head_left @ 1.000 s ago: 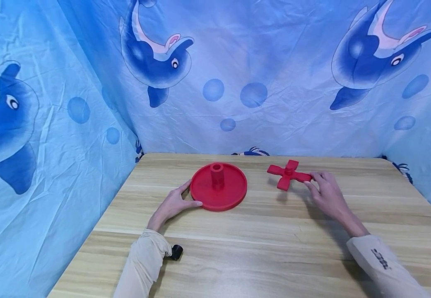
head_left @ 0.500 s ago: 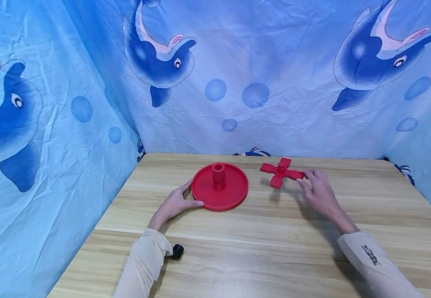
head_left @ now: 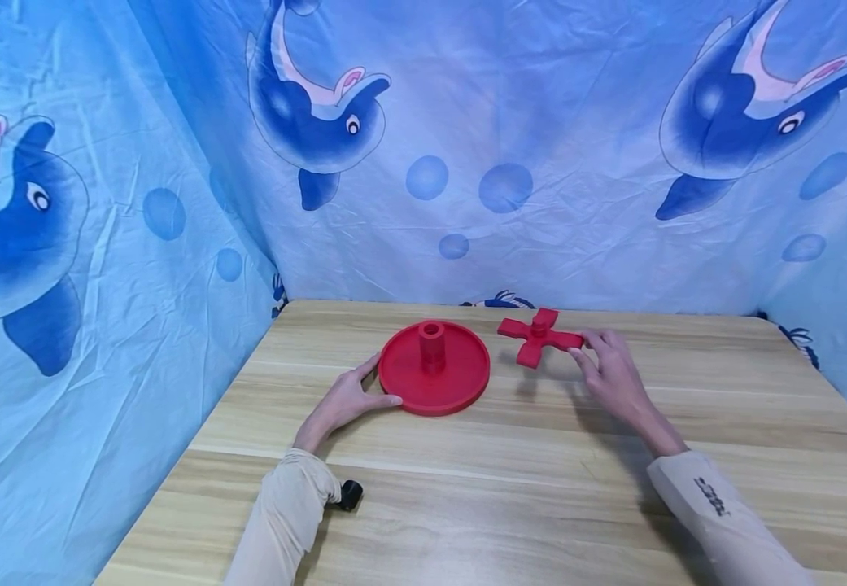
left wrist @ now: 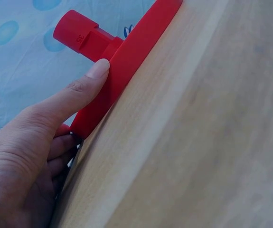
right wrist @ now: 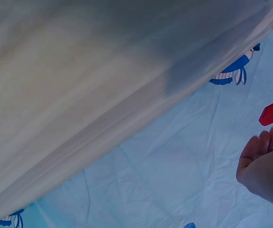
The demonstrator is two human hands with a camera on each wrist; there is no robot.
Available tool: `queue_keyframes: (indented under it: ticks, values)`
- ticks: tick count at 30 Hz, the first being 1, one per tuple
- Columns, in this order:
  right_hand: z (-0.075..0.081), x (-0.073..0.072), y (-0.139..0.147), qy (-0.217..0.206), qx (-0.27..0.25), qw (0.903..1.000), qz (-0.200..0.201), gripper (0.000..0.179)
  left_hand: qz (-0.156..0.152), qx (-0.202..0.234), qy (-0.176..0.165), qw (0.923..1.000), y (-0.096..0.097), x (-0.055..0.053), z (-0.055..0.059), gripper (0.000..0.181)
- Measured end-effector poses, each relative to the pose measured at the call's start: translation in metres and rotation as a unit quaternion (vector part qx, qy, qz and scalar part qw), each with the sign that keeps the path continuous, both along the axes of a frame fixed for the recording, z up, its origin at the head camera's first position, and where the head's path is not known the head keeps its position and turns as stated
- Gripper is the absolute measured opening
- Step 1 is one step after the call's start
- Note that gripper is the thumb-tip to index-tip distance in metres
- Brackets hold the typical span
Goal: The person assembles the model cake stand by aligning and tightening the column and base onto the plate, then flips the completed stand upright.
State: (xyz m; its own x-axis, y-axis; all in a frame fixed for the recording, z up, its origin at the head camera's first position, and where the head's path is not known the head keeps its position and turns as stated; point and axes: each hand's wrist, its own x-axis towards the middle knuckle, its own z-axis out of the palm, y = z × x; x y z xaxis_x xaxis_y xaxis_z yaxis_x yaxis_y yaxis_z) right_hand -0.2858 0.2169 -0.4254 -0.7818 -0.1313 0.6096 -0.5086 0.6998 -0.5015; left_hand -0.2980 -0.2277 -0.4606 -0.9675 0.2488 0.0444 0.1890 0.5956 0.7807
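Note:
A red round base (head_left: 408, 382) with a raised rim lies on the table, a hollow post (head_left: 432, 346) standing upright at its middle. My left hand (head_left: 346, 400) holds the near left edge of this base, thumb and fingers spread along its rim. In the left wrist view the thumb (left wrist: 98, 71) presses on the rim and the post carries the number 35. To the right, my right hand (head_left: 609, 370) pinches one arm of a red four-armed cross piece (head_left: 530, 350), raised above the table with a short round stub on top. The right wrist view cuts off most of that piece.
The wooden table (head_left: 511, 488) ends at the back and sides against blue curtains (head_left: 394, 268) printed with dolphins. A small black cylinder (head_left: 351, 495) sits at the left sleeve cuff.
My right hand has carried the cross piece leftward, closer to the round base. The left hand keeps its hold on the base, and the head view has shifted slightly.

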Motion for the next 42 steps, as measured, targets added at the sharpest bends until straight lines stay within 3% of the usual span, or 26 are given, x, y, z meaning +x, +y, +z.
queue_keyframes:
  ticks: [4, 12, 28, 35, 42]
  values:
    - [0.003, 0.0, -0.007, -0.011, -0.007, 0.9999, -0.002, 0.031, 0.0, -0.001, -0.002, 1.0, 0.0, 0.0, 0.0, 0.107]
    - [0.003, -0.004, -0.019, 0.008, -0.017, 0.9998, 0.009, 0.03, 0.0, -0.003, -0.002, 1.0, 0.0, 0.001, 0.0, 0.106]
    - [0.012, -0.005, -0.041, -0.021, -0.042, 0.9985, 0.027, 0.032, 0.001, 0.004, -0.003, 1.0, 0.0, 0.002, 0.0, 0.104]
    - [0.013, -0.007, -0.05, -0.008, -0.048, 0.998, 0.039, 0.032, 0.0, 0.005, -0.004, 1.0, -0.001, 0.001, 0.0, 0.105]
    - [0.014, -0.007, -0.057, -0.02, -0.052, 0.9979, 0.034, 0.033, 0.0, 0.0, -0.004, 1.0, -0.001, 0.0, 0.0, 0.105]
